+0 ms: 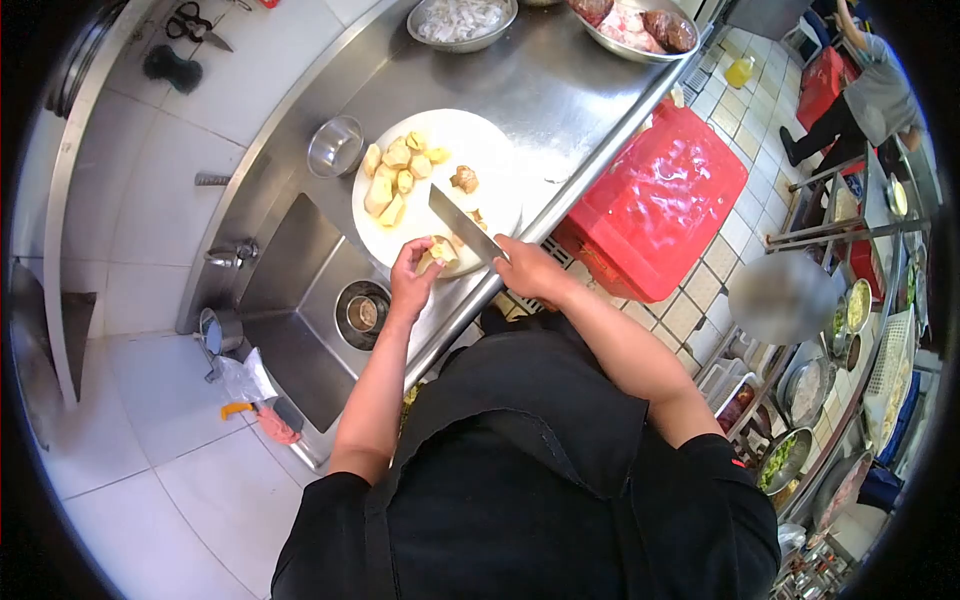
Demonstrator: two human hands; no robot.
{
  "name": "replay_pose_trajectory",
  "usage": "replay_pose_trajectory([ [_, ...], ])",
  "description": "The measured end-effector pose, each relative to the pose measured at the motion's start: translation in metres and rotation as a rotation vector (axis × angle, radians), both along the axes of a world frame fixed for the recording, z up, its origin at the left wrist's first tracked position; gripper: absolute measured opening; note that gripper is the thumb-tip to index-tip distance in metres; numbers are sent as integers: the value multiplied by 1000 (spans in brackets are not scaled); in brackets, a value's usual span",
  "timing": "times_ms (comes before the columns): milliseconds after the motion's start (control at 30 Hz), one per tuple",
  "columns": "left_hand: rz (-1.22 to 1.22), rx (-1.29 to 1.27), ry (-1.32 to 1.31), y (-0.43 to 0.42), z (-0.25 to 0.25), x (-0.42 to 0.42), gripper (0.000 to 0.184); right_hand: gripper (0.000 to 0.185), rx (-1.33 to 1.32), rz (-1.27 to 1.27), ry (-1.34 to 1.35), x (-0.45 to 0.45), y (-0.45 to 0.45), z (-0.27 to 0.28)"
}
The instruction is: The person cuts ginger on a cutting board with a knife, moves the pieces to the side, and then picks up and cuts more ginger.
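Note:
My left hand [411,285] is closed around a pale yellow piece of peeled root [444,252], at the near edge of a round white cutting board [485,140]. It looks like ginger or potato; I cannot tell which. My right hand [528,270] grips the handle of a wide-bladed kitchen knife [462,222]. The blade points away to the upper left, over the board and close to the held piece. Several peeled yellow chunks [385,185] lie heaped on the board's left side. A brown lump [465,179] rests beyond the blade, and more brown bits are partly hidden by it.
Left of the board stand a small metal bowl [336,146] and a sink [290,270]. Filled metal bowls, one with white strips [460,18], one with meat [640,30], sit farther back. A red-lidded bin [665,190] stands by the counter's right edge. Another person [870,90] is at far right.

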State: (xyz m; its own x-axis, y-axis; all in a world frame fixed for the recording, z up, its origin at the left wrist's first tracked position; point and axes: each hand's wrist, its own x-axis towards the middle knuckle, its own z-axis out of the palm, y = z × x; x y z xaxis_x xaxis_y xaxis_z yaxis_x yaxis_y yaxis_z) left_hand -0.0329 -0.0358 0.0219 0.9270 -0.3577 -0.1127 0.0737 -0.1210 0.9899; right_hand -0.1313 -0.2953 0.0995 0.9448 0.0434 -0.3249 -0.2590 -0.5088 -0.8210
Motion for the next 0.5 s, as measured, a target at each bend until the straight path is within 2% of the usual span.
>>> replay_pose_trajectory([
  [133,-18,72,-80,4,6,1,35,29,-193,38,-114,-17,5,17],
  [200,-53,370,-201,0,16,-1,35,27,-259,80,-148,-27,5,24],
  [367,-18,404,-268,-4,16,-4,38,25,-386,124,-299,-50,5,35],
  [500,-12,460,-243,-6,27,-7,40,26,-433,165,-245,-58,4,46],
])
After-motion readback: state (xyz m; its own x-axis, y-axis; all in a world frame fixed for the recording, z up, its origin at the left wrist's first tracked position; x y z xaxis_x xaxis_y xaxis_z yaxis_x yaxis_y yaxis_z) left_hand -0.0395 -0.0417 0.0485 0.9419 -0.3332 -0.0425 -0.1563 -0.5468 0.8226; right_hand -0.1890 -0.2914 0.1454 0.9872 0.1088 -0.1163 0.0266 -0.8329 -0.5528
